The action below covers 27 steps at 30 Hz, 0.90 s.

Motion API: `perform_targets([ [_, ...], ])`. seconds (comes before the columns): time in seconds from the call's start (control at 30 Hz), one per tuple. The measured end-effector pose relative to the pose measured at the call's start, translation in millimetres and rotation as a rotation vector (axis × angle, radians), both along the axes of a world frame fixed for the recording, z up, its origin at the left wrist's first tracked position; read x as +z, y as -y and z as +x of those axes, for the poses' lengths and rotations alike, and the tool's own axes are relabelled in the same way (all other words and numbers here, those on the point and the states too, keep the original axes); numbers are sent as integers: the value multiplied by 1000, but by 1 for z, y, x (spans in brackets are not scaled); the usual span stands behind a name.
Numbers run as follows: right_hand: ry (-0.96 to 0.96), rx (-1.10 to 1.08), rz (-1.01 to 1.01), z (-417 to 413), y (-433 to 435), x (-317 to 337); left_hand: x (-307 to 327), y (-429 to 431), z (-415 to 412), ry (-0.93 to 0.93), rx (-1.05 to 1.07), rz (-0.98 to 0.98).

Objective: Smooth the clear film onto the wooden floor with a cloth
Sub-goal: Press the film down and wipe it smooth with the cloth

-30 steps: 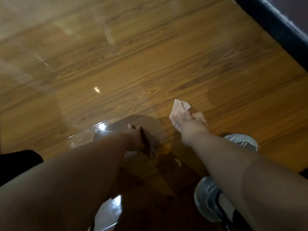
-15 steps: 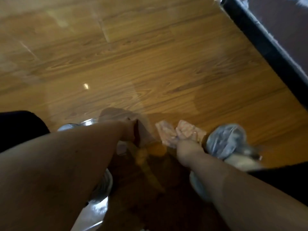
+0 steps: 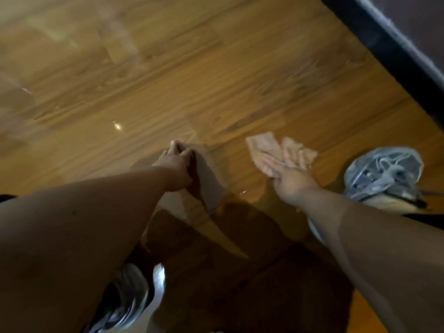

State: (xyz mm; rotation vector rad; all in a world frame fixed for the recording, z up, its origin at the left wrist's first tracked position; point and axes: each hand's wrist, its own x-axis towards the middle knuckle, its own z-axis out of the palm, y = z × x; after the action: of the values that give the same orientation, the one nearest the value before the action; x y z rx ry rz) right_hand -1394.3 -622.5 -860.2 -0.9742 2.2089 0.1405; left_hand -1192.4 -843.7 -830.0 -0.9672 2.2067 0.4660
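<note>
Fingers (image 3: 294,156) of right hand (image 3: 290,179) are lying straight, pressing pink cloth (image 3: 263,146) flat. Fingers of left hand (image 3: 174,164) are pointing down, tips touching down beside a raised flap; can't tell if they're pinching it or just pressing.

Wooden floor (image 3: 216,80) is filling most of the view and showing glossy glare spots. Dark strip (image 3: 389,51) is running diagonally across the top right corner. Clear film (image 3: 210,186) is lying on the floor between the two hands, one translucent flap standing up just right of the left hand. Right shoe (image 3: 382,171) is sitting near the cloth, on its right. Left shoe (image 3: 131,301) is showing under the left forearm.
</note>
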Motion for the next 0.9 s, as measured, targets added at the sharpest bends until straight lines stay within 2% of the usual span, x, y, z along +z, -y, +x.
perform_targets([
  [0.03, -9, -64, 71, -7, -3, -2, -1, 0, 10, 6, 15, 0],
  [0.07, -46, -120, 96, -46, 19, 8, 5, 18, -15, -21, 47, -26],
  [0.13, -1, -168, 112, -38, 36, 11, 5, 26, -10, -29, 125, -29],
  [0.23, -43, 109, -80, 2, 53, 15, 3, 29, -26, 27, 132, 3],
  [0.3, -53, 475, -212, 25, 57, 10, 0, 28, -39, 54, 145, 32],
  [0.37, -28, 732, -236, 42, 52, 6, 5, 26, -43, 76, 93, 16],
  [0.4, 62, 854, -187, 25, 54, 4, 4, 27, -49, 96, 130, 38],
  [0.47, 179, 810, -159, 0, 41, 8, 8, 29, -53, 110, 78, 36],
  [0.5, 230, 799, -148, -25, 41, 11, 11, 30, -51, 137, 117, 42],
  [0.53, 187, 690, -131, -50, 37, 15, 13, 33, -54, 148, 109, 35],
  [0.6, -63, 564, -35, -103, 41, 24, 18, 33, -57, 155, 144, 53],
  [0.67, -233, 206, 62, -138, 58, 32, 21, 39, -61, 145, 175, 47],
  [0.73, -172, -45, -45, -142, 66, 35, 16, 26, -55, 168, 232, 35],
  [0.83, -92, 134, -232, -97, 58, 33, 9, 13, -53, 168, 258, 37],
  [0.9, -70, 304, -124, -45, 38, 30, 11, 3, -58, 169, 276, 63],
])
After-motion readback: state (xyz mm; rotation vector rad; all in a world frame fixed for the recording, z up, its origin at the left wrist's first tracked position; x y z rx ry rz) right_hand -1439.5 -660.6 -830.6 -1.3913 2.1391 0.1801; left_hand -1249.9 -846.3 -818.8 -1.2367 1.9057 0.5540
